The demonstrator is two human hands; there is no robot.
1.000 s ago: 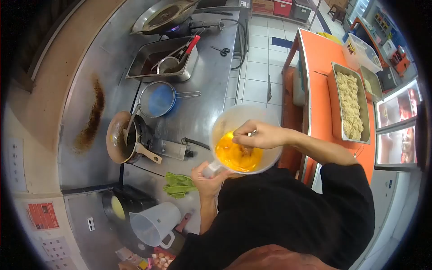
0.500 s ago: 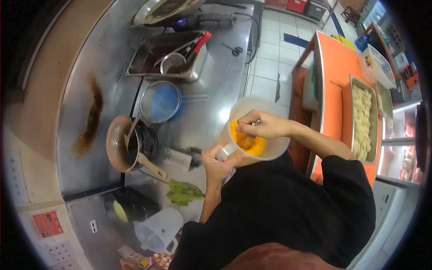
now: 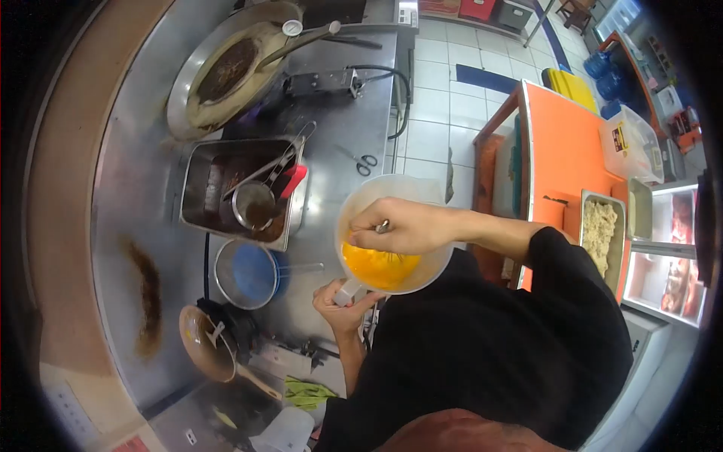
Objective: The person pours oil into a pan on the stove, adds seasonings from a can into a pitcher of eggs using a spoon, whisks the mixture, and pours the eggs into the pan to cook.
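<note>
My left hand (image 3: 337, 309) is wrapped round the handle of a translucent plastic pitcher (image 3: 418, 191), tilted in front of my black shirt. Beaten egg, or a similar yellow-orange liquid (image 3: 374, 273), lies in it. Over the pitcher's mouth, my right hand (image 3: 413, 226) is closed on a whisk (image 3: 384, 226). The metal handle end pokes out of the fist, and thin wires show faintly at the liquid. Left of the pitcher sits a sieve (image 3: 246, 275) over something blue.
On the steel counter stand a frying pan (image 3: 202, 343) with a spatula, a steel tray (image 3: 199, 181) with ladles, and a big wok (image 3: 183, 102). Scissors (image 3: 364, 164) lie near its edge. An orange table (image 3: 553, 143) to the right bears a pan of pale food (image 3: 599, 233).
My view has swung, so the wok and tray show more fully. Both hands and the pitcher sit further left in view; my right hand has shifted within the pitcher, still gripping the whisk.
</note>
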